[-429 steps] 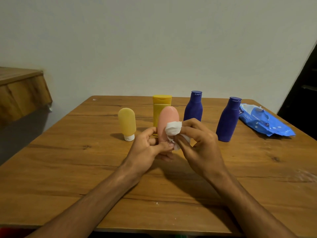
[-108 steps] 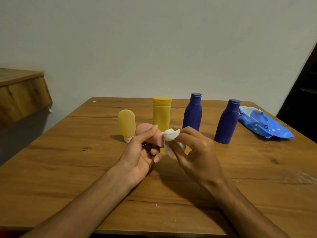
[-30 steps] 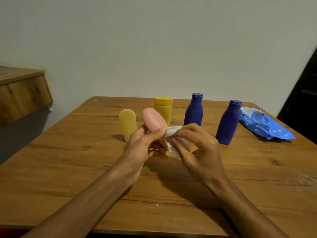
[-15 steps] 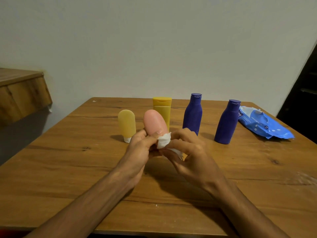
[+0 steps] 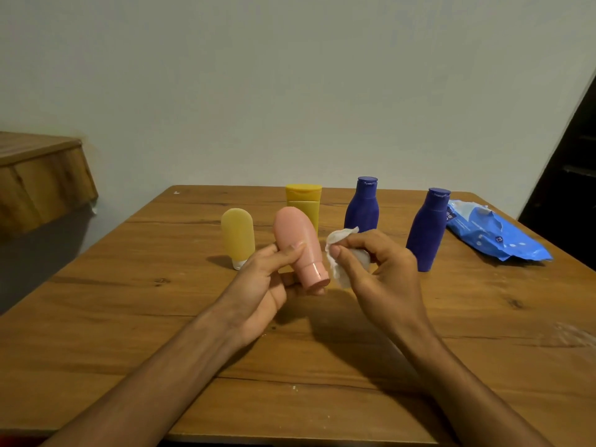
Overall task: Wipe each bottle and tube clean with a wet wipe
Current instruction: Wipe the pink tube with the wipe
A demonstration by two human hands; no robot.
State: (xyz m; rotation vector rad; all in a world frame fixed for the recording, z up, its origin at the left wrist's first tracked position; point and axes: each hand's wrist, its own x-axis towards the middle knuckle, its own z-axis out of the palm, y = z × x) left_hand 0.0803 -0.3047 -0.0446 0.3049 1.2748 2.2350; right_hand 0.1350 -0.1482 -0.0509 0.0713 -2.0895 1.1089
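Observation:
My left hand [image 5: 263, 285] holds a pink tube [image 5: 298, 241] above the table, cap end down and tilted toward me. My right hand [image 5: 382, 279] pinches a crumpled white wet wipe [image 5: 338, 253] just to the right of the tube, a small gap apart from it. Behind them stand a pale yellow tube [image 5: 238, 235] on its white cap, a yellow bottle [image 5: 304, 201] partly hidden by the pink tube, and two dark blue bottles [image 5: 362, 206] [image 5: 427, 229].
A blue wet-wipe pack [image 5: 490, 235] lies at the right back of the wooden table [image 5: 129, 317]. A wooden cabinet [image 5: 38, 175] stands off to the left. A dark doorway [image 5: 574, 175] is at the right edge.
The wipe was pressed against the pink tube's lower part half a second ago; now my right hand has pulled it away to the right. The tube's cap is uncovered.

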